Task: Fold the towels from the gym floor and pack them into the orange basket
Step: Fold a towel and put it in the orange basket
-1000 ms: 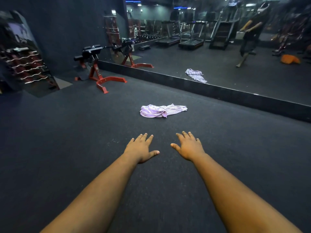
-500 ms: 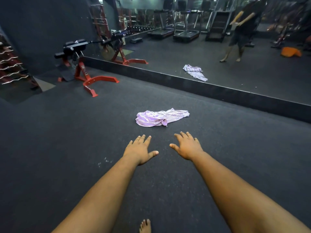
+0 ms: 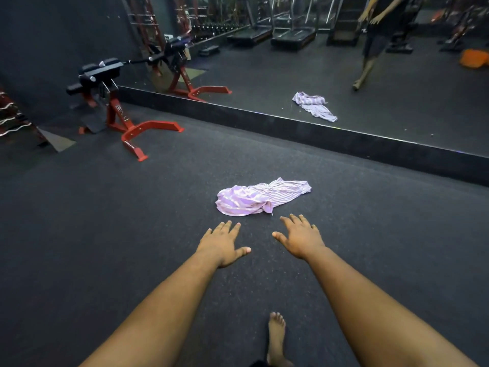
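Note:
A crumpled lilac striped towel (image 3: 260, 197) lies on the dark gym floor just ahead of me. My left hand (image 3: 222, 243) and my right hand (image 3: 300, 238) reach forward side by side with fingers spread, palms down, both empty and a short way before the towel. The orange basket (image 3: 473, 58) shows only as a reflection in the wall mirror at the upper right. The towel's reflection (image 3: 313, 105) also appears in that mirror.
A red and black exercise bench (image 3: 116, 102) stands at the left near the mirror. The mirror's black base ledge (image 3: 344, 136) runs across the floor behind the towel. My bare foot (image 3: 276, 337) is on the floor below my arms. Treadmills show in the mirror.
I have stepped forward, so the towel sits closer to my outstretched hands. My foot has come into view at the bottom. Both hands stay spread and empty.

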### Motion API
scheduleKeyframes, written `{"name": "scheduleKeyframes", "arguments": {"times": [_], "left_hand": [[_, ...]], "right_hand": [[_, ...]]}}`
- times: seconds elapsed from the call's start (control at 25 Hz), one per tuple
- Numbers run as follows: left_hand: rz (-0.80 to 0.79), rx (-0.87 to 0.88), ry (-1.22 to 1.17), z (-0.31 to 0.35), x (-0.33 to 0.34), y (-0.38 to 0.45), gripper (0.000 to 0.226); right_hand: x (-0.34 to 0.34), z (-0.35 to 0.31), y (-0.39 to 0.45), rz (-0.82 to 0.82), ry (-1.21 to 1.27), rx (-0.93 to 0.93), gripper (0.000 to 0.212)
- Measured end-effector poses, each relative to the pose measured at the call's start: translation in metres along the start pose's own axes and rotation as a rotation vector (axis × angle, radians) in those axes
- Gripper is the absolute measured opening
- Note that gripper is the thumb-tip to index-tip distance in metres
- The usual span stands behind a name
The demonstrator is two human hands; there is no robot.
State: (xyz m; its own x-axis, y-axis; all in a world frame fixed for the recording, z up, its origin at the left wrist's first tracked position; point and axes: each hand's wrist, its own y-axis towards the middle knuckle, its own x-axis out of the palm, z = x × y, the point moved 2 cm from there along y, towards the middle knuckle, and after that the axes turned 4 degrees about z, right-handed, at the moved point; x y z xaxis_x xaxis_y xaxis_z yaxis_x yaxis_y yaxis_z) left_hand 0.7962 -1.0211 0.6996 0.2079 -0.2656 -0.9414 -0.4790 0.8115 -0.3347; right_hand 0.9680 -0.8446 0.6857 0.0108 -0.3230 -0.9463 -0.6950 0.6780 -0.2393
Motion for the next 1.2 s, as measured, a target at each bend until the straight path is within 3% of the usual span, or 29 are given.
{"name": "scheduleKeyframes", "arguments": {"times": [0.48, 0.92, 1.2], "left_hand": [[-0.169, -0.046, -0.019, -0.034, -0.046, 0.261, 0.093], [-0.345, 0.013, -0.082, -0.113, -0.053, 0.524, 0.098], [-0.516, -0.017, -0.144, -0.128, 0.002, 0.665, 0.099]], "right_hand": [[-0.021, 0.027, 0.287, -0.174, -0.003, -0.053, 0.077], [0.006, 0.027, 0.521, -0.311, -0.009, 0.058, 0.075], [0.07, 0.059, 0.65, -0.448, 0.063, 0.13, 0.074]]}}
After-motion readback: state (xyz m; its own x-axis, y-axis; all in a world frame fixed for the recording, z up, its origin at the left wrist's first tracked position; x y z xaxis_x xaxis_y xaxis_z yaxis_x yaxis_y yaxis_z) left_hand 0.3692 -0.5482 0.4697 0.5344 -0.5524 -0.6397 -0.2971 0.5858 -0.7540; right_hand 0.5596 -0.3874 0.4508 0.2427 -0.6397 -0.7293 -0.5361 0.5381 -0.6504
